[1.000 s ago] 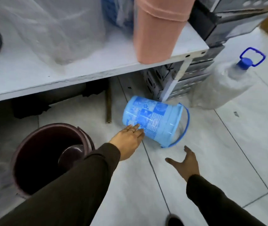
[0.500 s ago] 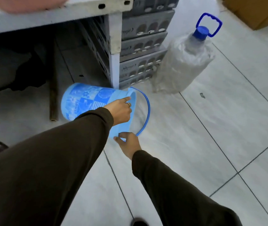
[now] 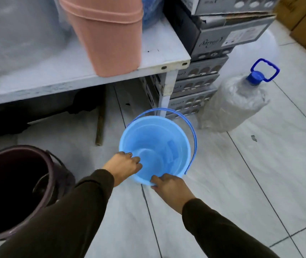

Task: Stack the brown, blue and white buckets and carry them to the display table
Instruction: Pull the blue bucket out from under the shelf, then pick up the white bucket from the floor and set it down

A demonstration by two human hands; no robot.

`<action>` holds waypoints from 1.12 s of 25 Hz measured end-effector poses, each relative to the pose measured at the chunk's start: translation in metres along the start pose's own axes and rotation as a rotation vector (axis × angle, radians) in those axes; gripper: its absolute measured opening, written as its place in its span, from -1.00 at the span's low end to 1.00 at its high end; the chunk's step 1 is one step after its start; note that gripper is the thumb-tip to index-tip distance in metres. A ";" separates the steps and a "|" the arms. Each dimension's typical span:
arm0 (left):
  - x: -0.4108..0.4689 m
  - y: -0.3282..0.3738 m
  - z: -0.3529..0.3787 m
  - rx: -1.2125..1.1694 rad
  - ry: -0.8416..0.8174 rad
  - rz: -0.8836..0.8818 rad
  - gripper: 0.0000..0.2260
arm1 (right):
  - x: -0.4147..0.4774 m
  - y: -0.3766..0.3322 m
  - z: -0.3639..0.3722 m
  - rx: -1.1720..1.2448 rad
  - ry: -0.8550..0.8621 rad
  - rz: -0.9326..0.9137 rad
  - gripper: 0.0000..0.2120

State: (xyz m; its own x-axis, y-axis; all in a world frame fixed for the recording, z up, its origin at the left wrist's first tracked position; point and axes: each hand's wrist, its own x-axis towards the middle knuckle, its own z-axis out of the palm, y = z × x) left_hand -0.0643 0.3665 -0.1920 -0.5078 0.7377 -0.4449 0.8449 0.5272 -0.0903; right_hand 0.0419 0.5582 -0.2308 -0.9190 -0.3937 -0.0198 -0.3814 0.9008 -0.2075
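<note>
1. tipped on its side half a second ago, now turned mouth-up toward the camera: blue bucket (image 3: 164,146), over the tiled floor (image 3: 241,183) just in front of the shelf leg, its handle (image 3: 193,138) hanging round the far and right side of the rim.
2. white shelf (image 3: 156,58) across the top of the view – carrying a pink bin (image 3: 107,34) and crumpled clear plastic to its left.
3. brown bucket (image 3: 16,190) at lower left, upright on the floor, well apart from the blue one; something dark and round inside, too dim to tell.
4. stacked grey cartons (image 3: 200,75) right of the shelf leg, with a plastic-wrapped water jug (image 3: 236,105) beside them, blue cap and handle on top.
5. left hand (image 3: 122,167) hooked over the near-left rim of the blue bucket, fingers (image 3: 136,161) dipping inside – grasping the rim, a ring on one finger.
6. right hand (image 3: 170,187) pinching the near rim just beside the left, thumb on the inner edge, grasping it too.
7. thin brown rod (image 3: 100,125) lying on the floor under the shelf, left of the blue bucket.
8. no white bucket seen here.
</note>
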 end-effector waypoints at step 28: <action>-0.345 0.306 0.147 -0.799 0.128 -0.845 -0.42 | -0.249 -0.198 0.031 -0.074 -0.493 0.068 -0.42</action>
State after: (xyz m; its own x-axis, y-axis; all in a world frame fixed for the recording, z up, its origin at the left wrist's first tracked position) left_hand 0.3939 0.2117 -0.1969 -0.9094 0.0389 -0.4141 -0.0920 0.9522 0.2914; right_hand 0.3493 0.4722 -0.2150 -0.7927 -0.3568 -0.4942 -0.3445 0.9311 -0.1197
